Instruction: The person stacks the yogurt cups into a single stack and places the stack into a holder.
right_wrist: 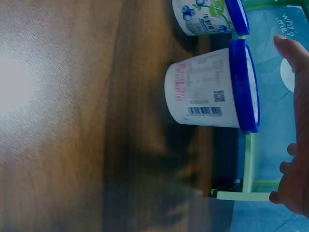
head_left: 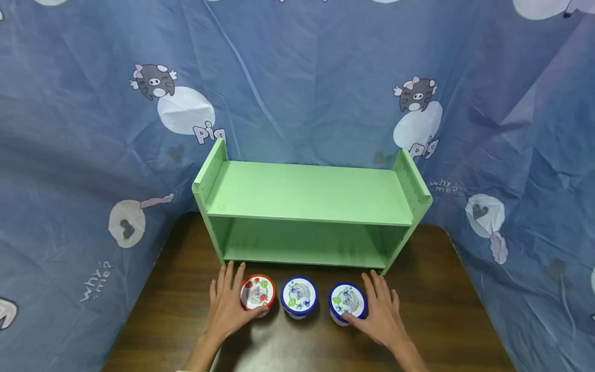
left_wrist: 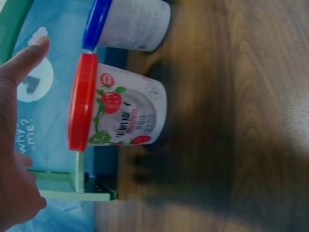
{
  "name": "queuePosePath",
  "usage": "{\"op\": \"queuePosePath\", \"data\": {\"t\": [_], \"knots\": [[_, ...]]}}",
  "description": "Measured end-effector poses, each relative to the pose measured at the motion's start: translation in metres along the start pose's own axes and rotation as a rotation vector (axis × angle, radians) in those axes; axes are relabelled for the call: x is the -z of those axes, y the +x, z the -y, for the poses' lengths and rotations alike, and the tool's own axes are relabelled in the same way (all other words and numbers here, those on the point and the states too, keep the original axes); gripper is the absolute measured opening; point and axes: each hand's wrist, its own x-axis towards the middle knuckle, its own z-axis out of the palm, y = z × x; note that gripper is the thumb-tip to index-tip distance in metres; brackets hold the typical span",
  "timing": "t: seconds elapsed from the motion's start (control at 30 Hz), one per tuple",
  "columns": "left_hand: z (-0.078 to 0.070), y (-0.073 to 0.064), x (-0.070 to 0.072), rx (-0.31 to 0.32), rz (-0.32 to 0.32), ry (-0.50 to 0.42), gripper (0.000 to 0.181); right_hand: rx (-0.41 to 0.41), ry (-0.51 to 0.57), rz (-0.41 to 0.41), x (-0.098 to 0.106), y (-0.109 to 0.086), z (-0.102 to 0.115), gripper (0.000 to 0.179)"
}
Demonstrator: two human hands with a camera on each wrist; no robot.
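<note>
Strawberry tub (head_left: 257,292) was red-lidded, two blueberry tubs (head_left: 299,296) blue-lidded. Left hand (head_left: 228,306) and right hand (head_left: 383,314) were spread, released

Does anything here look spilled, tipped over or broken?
Nothing stands out: the red-lidded tub, middle blue-lidded tub and right blue-lidded tub stand upright, the green shelf looks intact, and no spills show.

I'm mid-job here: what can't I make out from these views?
- Head: whatever lies under the red lid and the blue lids, which cover the contents.
- Head: the top of the green shelf's lower compartment, hidden by the upper board.
- Left wrist: part of the middle tub, cut off by the top edge.
- Right wrist: the right tub's fine print, too blurred to read.
</note>
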Motion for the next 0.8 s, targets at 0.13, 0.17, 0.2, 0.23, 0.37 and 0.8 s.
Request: {"op": "queuePosePath", "data": {"t": [0.13,0.17,0.2,0.23,0.37,0.8], "knots": [[0.004,0.0,-0.006,0.019,0.001,-0.022,0.123,0.004,0.017,-0.01,-0.006,0.001,0.001,0.12],[0.005,-0.001,-0.008,0.024,0.006,-0.028,0.123,0.005,0.018,-0.013,-0.008,0.0,0.0,0.121],[0.005,-0.001,-0.009,0.03,0.013,-0.034,0.124,0.005,0.019,-0.015,-0.01,0.0,0.0,0.121],[0.006,-0.001,-0.011,0.035,0.017,-0.038,0.124,0.005,0.021,-0.018,-0.012,0.0,0.0,0.122],[0.008,-0.003,-0.016,0.049,0.025,-0.06,0.125,0.016,0.039,-0.043,-0.019,-0.002,-0.001,0.123],[0.013,-0.006,-0.028,0.106,0.044,-0.143,0.127,0.007,0.116,-0.032,-0.032,-0.002,0.0,0.125]]}}
